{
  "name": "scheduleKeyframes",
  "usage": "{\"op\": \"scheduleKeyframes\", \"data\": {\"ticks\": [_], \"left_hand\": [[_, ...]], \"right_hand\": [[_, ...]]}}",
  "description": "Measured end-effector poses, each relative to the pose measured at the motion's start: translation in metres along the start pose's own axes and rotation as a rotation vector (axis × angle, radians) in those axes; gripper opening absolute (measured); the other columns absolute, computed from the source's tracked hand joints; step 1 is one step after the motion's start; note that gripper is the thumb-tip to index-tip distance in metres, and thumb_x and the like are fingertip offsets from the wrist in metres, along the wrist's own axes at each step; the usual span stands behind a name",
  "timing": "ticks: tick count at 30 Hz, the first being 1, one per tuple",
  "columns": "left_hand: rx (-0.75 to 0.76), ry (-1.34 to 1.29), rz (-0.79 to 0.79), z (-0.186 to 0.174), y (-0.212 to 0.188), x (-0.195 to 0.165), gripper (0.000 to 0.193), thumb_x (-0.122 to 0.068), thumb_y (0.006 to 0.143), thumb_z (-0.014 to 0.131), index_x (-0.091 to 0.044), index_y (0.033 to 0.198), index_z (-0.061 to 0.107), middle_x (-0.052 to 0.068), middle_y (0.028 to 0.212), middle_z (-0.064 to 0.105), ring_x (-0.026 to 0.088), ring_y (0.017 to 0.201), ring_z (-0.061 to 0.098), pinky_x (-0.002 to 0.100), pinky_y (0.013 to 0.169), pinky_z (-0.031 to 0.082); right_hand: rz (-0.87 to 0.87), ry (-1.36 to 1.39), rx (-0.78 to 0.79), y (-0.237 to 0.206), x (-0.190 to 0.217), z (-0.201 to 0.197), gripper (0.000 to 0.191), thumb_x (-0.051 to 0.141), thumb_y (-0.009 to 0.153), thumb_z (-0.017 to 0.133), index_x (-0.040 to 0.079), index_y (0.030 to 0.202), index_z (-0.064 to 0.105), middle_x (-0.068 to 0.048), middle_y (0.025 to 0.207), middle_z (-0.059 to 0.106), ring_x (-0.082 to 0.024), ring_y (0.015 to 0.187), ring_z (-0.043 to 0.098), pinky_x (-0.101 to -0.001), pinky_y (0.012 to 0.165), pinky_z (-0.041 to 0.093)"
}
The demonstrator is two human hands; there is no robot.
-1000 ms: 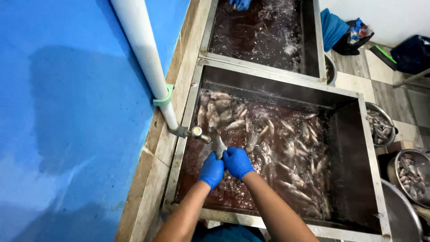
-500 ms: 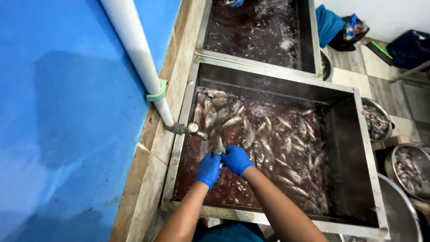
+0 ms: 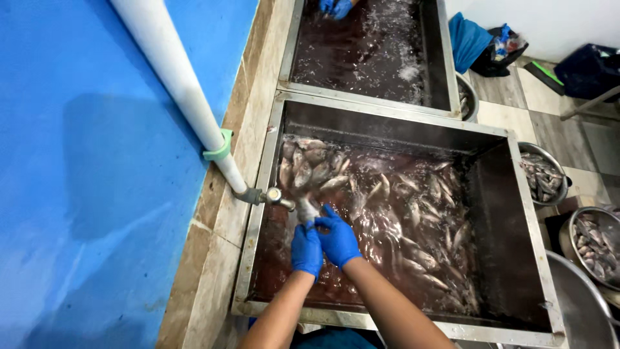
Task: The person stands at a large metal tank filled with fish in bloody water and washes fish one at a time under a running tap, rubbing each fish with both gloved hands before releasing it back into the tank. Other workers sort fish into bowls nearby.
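Note:
Both my hands wear blue gloves and hold one small silver fish (image 3: 308, 210) just under the metal tap (image 3: 274, 196) at the left wall of a steel sink (image 3: 516, 194). My left hand (image 3: 305, 251) grips the fish from below. My right hand (image 3: 337, 239) closes on it from the right side. The sink holds dark reddish water and several more silver fish (image 3: 387, 194).
A white pipe (image 3: 177, 84) runs down the blue wall (image 3: 84, 161) to the tap. A second steel sink (image 3: 371, 52) lies beyond, with another person's blue-gloved hands (image 3: 336, 8) in it. Metal bowls of fish (image 3: 544, 174) stand on the tiled floor at right.
The view has shifted slightly; my hands stay together at the tap holding the fish, which has been raised a little closer to the spout.

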State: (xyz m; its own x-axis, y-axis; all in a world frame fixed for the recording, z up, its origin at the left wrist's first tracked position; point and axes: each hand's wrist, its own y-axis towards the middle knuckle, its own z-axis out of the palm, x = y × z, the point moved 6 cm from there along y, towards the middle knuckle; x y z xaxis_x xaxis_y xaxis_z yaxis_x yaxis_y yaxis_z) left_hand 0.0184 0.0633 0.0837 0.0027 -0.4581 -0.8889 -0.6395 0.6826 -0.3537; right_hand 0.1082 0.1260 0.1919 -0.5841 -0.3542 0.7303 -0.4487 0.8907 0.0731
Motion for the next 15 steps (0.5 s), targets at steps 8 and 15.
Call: {"op": "scheduleKeyframes", "data": {"ticks": [8,15], "left_hand": [[-0.108,0.053,0.009,-0.019,0.025,0.017,0.049,-0.041,0.098,0.04,-0.004,0.114,0.067,0.028,0.114,0.069,0.049,0.105,0.064,0.056,0.088,0.05],[-0.081,0.171,-0.067,-0.041,0.04,0.026,0.048,-0.041,0.102,0.037,-0.006,0.112,0.067,0.028,0.11,0.07,0.048,0.104,0.065,0.057,0.089,0.05]], "right_hand": [[0.072,-0.017,0.505,0.026,-0.042,0.057,0.028,0.026,0.084,0.075,0.004,0.101,0.077,-0.019,0.095,0.076,-0.025,0.084,0.075,-0.0383,0.081,0.058],[-0.026,-0.007,0.762,0.034,-0.037,0.096,0.027,0.025,0.091,0.068,0.003,0.105,0.075,-0.021,0.103,0.075,-0.025,0.091,0.073,-0.0401,0.085,0.055]]}}
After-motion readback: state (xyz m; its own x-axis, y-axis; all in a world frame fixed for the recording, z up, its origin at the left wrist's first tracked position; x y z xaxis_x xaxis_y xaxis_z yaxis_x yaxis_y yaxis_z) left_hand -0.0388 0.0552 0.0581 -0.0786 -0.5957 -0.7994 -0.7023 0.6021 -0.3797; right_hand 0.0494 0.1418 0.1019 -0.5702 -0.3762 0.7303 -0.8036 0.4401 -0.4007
